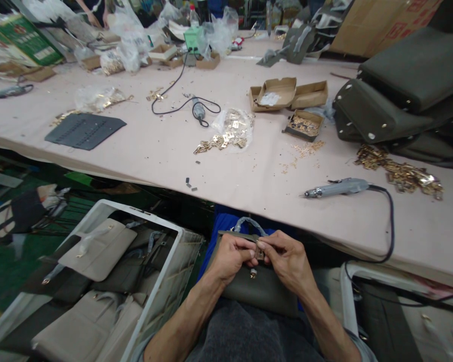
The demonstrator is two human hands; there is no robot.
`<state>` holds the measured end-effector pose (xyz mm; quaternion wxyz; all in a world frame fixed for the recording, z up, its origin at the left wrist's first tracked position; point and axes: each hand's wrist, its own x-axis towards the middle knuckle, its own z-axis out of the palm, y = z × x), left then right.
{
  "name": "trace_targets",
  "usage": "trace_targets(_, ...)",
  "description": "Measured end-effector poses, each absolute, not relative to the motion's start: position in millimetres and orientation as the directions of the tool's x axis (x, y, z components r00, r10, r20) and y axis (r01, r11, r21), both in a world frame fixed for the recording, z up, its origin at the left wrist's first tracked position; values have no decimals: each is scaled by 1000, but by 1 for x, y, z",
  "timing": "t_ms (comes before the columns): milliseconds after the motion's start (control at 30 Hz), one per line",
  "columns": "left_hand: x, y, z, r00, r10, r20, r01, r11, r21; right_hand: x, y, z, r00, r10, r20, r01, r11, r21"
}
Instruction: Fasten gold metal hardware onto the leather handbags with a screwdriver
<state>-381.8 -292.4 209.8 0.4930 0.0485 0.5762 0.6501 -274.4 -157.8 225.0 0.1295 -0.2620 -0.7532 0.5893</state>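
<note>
In the head view, a small gold metal clasp (257, 250) on the dark olive leather handbag (262, 289), resting on the lap, is pinched by left hand (232, 256) and right hand (287, 259). Fitting appears underway; precise alignment seems needed next.

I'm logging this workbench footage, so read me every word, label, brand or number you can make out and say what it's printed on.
No text can be read here.
Green and white carton at the far left of the table: it carries printing, too blurred to read.
Brown cardboard box at the top right: red markings, too small and cut off to read.
The dark green handbag, held by the left hand and right hand, shows no lettering.
</note>
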Motion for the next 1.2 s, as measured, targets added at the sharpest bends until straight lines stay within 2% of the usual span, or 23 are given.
trace_targets(233,-377,-288,213,-488,645,-588,-676,147,722,-275,-153,225,-872,485,-65,218,267,-939)
trace_targets(400,-371,-285,212,-478,643,-599,-716,110,689,-273,-154,224,-879,470,-84,223,248,-943)
trace_targets(500,-368,-284,212,-554,615,-561,-664,80,743,-269,-160,224,-845,518,-137,267,186,-946)
trace_targets(633,-365,-282,214,-641,567,-517,-587,73,807,-258,-174,223,-769,586,-256,326,14,-945)
trace_targets(733,-365,-280,214,-638,563,-525,-579,98,809,-252,-180,222,-736,574,-360,335,-153,-930)
trace_targets(833,-365,-279,214,-638,541,-548,-591,113,799,-252,-181,219,-735,508,-448,366,-259,-894)
trace_targets(933,-366,-279,214,-633,545,-550,-588,123,799,-254,-180,216,-742,474,-474,387,-275,-880)
trace_targets(1200,-367,-279,210,-556,544,-629,-678,141,722,-252,-195,210,-731,542,-415,358,-213,-909)
